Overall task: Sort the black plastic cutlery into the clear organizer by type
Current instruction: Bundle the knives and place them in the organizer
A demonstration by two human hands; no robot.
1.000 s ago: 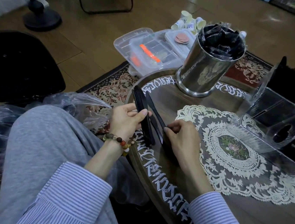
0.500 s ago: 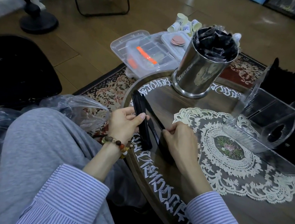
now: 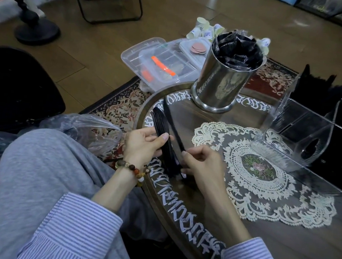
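My left hand (image 3: 142, 145) grips a stacked bundle of black plastic cutlery (image 3: 161, 124) at the table's near left edge, thumb across the stack. My right hand (image 3: 201, 164) pinches one long black piece (image 3: 172, 121) that angles away from the bundle toward the steel cup. The clear organizer (image 3: 300, 142) stands at the right on the table, with black cutlery (image 3: 317, 90) upright in its far compartments; its near compartment looks bare. The lower ends of the bundle are hidden between my hands.
A steel cup (image 3: 220, 83) stuffed with black wrappers stands at the table's far edge. A lace doily (image 3: 266, 182) lies in the middle. Clear plastic boxes (image 3: 162, 62) sit on the floor beyond; a plastic bag (image 3: 84, 130) lies by my knee.
The single black piece has swung a little farther out from the bundle in my right hand. My left hand keeps its hold on the stack.
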